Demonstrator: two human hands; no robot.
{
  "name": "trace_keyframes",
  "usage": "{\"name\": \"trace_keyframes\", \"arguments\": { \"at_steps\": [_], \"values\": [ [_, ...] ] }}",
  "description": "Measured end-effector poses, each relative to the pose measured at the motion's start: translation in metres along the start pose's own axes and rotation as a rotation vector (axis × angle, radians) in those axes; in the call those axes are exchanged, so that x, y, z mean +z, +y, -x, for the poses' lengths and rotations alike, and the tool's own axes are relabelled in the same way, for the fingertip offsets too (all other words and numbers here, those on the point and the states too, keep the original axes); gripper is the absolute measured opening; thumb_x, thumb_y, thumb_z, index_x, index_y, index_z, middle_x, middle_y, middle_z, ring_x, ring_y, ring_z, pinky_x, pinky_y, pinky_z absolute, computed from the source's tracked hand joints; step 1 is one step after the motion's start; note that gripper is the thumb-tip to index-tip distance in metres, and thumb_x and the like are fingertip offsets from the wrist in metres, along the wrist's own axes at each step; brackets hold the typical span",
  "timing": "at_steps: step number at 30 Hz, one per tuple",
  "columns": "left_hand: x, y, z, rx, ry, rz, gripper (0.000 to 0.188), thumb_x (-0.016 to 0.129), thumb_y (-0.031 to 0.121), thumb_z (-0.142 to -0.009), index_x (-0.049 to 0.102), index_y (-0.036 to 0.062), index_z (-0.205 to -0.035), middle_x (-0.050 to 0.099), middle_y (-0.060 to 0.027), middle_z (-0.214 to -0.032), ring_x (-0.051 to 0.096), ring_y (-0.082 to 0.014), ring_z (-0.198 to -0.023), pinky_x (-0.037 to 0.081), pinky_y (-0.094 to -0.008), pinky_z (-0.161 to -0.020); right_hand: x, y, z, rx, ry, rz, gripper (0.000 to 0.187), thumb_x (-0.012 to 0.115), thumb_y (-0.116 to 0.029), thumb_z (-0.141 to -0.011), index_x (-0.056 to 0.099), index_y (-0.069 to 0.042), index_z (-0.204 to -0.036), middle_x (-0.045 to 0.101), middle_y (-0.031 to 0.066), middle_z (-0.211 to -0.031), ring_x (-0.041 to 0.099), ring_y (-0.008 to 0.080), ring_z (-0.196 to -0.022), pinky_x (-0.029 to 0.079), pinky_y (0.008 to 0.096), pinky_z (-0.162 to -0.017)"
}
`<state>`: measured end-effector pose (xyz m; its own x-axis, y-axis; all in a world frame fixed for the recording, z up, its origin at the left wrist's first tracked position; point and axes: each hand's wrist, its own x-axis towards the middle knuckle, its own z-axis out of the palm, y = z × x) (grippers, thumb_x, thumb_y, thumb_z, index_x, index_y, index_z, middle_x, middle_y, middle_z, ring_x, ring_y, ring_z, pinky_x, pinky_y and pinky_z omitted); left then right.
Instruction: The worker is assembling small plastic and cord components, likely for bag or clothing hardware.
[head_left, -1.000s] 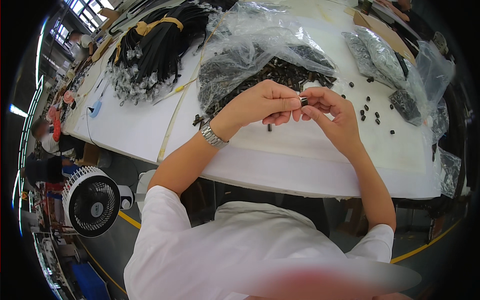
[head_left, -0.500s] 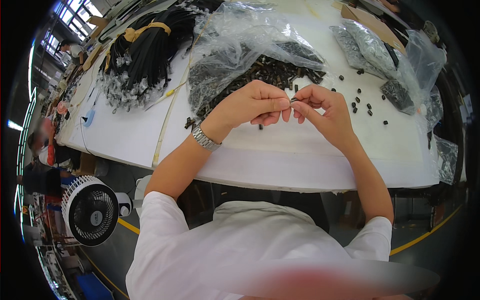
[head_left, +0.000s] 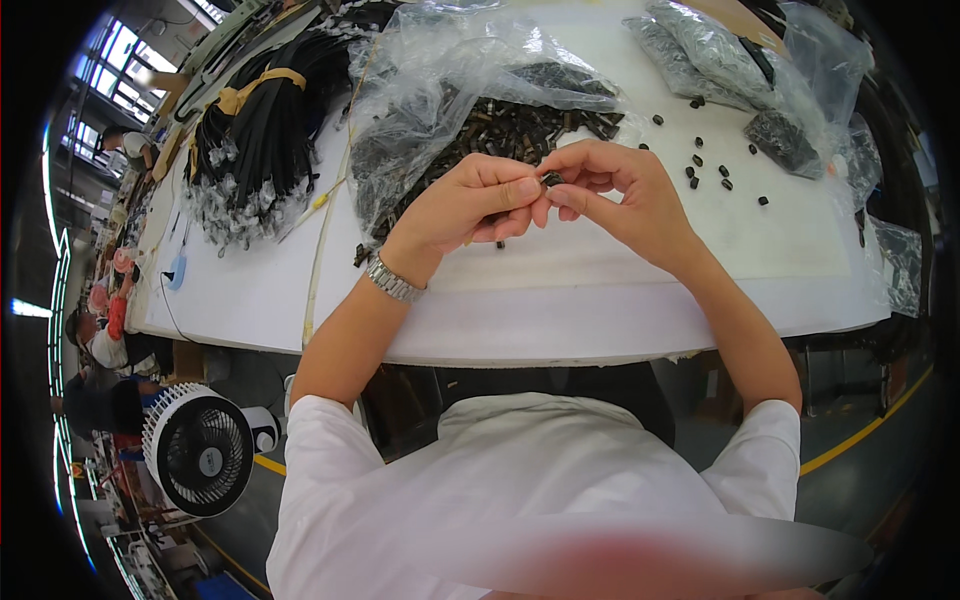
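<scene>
Between my fingertips, above the white table [head_left: 600,300], is a small dark cylindrical piece [head_left: 552,179]. My right hand [head_left: 622,195] pinches it between thumb and forefinger. My left hand [head_left: 480,203], with a metal watch [head_left: 394,279] on its wrist, meets it from the other side, thumb and forefinger closed at the piece. Just beyond my hands, a heap of similar small dark pieces [head_left: 490,131] spills out of a clear plastic bag [head_left: 440,75]. Several single dark pieces [head_left: 697,160] lie scattered to the right of my right hand.
Far left on the table lies a bundle of black straps [head_left: 262,135] tied with a tan band. Filled plastic bags [head_left: 700,55] are at the back right. A black-and-white fan [head_left: 205,450] stands below the table's left edge. Another person [head_left: 125,147] is at the far left.
The dark piece shows more plainly between my fingertips, and my right-hand fingers have shifted around it. The whole view has moved slightly, with the table's things appearing further left.
</scene>
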<state>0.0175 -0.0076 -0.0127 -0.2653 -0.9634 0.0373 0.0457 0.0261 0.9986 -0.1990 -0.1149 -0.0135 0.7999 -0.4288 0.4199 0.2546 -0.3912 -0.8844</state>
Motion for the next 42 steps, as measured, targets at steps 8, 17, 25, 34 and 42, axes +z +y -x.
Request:
{"name": "trace_keyframes", "arguments": {
  "at_steps": [8, 17, 25, 34, 42],
  "values": [
    [0.004, 0.002, 0.008, -0.109, -0.009, 0.005, 0.037, 0.059, 0.032, -0.109, 0.071, 0.0006, -0.095, 0.057, 0.0012, -0.062, 0.04, -0.0012, -0.046, 0.028, -0.0183, -0.042, -0.001, -0.01, -0.002, 0.045, -0.03, 0.027, 0.016, 0.075, -0.007, -0.095, 0.07, 0.004, -0.106, 0.075, 0.0088, -0.089, 0.071, 0.0119, -0.074, 0.057, 0.0247, -0.069],
    [-0.005, 0.0, 0.002, -0.104, -0.084, 0.018, 0.038, 0.06, 0.033, -0.108, 0.071, -0.0013, -0.095, 0.059, -0.0023, -0.06, 0.041, -0.0027, -0.043, 0.027, -0.0198, -0.04, -0.003, -0.004, 0.001, 0.112, -0.104, 0.092, 0.015, 0.075, -0.01, -0.096, 0.07, 0.002, -0.104, 0.073, 0.0073, -0.085, 0.068, 0.0112, -0.07, 0.056, 0.0242, -0.067],
    [0.007, -0.002, 0.004, -0.06, -0.068, 0.178, 0.04, 0.061, 0.033, -0.107, 0.071, -0.0009, -0.089, 0.06, -0.0041, -0.059, 0.039, -0.0034, -0.039, 0.024, -0.0197, -0.037, 0.0, -0.007, 0.002, 0.072, -0.084, -0.076, 0.016, 0.074, -0.006, -0.095, 0.07, 0.003, -0.107, 0.074, 0.0072, -0.087, 0.069, 0.0111, -0.076, 0.056, 0.0245, -0.072],
    [0.0, -0.006, -0.003, -0.155, -0.062, 0.112, 0.036, 0.06, 0.03, -0.108, 0.073, -0.002, -0.096, 0.059, -0.0013, -0.061, 0.038, -0.0022, -0.042, 0.025, -0.0189, -0.039, -0.009, -0.01, 0.015, 0.138, 0.084, 0.177, 0.011, 0.075, -0.007, -0.095, 0.072, 0.003, -0.099, 0.073, 0.0055, -0.084, 0.067, 0.0091, -0.074, 0.055, 0.0234, -0.066],
    [-0.038, -0.013, -0.005, 0.004, 0.397, 0.14, 0.031, 0.065, 0.027, -0.106, 0.073, -0.0027, -0.106, 0.059, 0.0019, -0.07, 0.04, -0.0003, -0.048, 0.027, -0.0161, -0.04, -0.066, 0.005, 0.031, 0.42, 0.163, 1.03, 0.034, 0.078, -0.017, -0.091, 0.071, -0.005, -0.122, 0.071, 0.0099, -0.082, 0.065, 0.0223, -0.068, 0.053, 0.0358, -0.068]
  ]
}}
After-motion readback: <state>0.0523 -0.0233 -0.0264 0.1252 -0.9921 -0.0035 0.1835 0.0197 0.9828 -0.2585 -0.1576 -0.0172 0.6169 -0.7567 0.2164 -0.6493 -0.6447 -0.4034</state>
